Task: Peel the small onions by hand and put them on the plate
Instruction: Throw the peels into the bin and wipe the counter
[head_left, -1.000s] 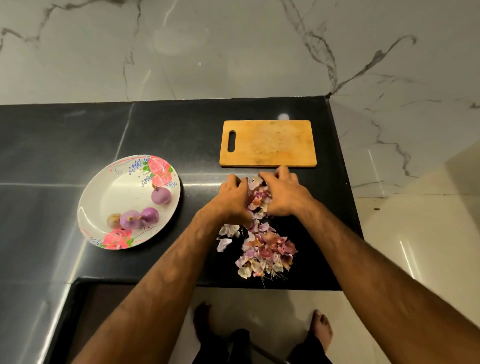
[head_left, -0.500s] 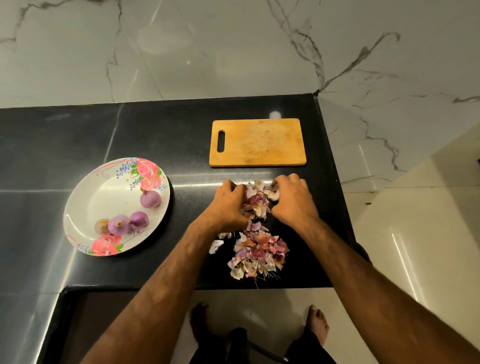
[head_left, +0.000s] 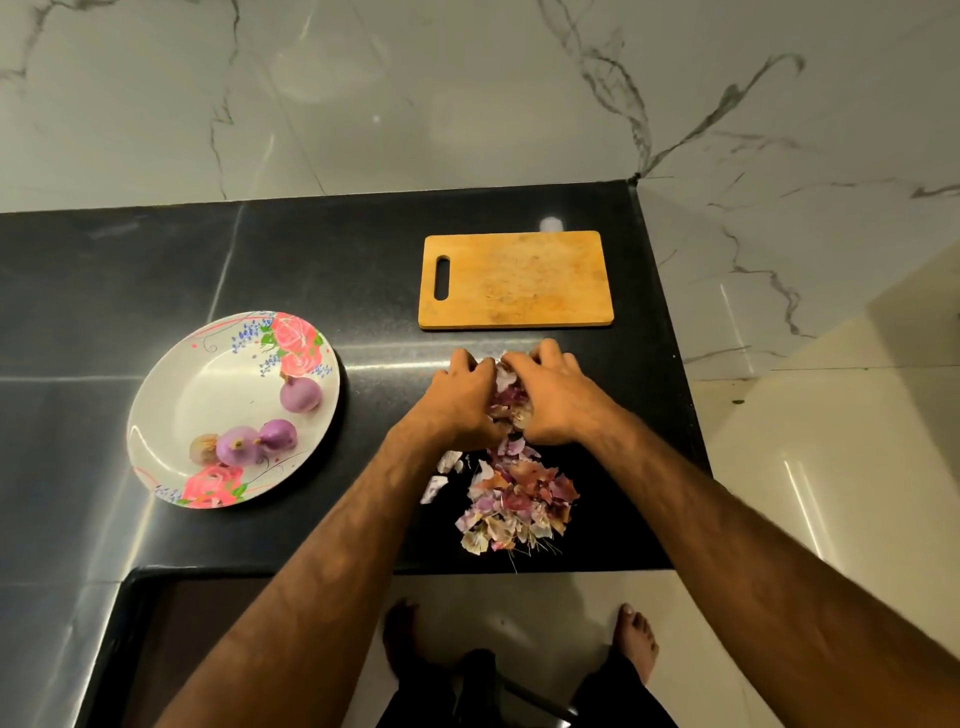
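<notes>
A white plate (head_left: 208, 384) with pink flower print lies on the black counter at left. It holds one peeled purple onion (head_left: 300, 393) near its right rim, and two more (head_left: 260, 439) beside a paler, brownish one (head_left: 203, 448) toward the front. My left hand (head_left: 460, 397) and my right hand (head_left: 553, 397) are cupped close together over the far end of a heap of onion peels (head_left: 517, 499), fingers curled around the peels pressed between them. Whether an onion lies under the hands is hidden.
A wooden cutting board (head_left: 517, 278) with a handle slot lies just beyond my hands. The counter's front edge (head_left: 519, 566) runs right below the peel heap, its right edge (head_left: 675, 364) close to my right hand. A marble wall rises behind. My bare feet show below.
Both hands have closed in on each other, gathering the far end of the peel heap between them. The plate and onions have not moved.
</notes>
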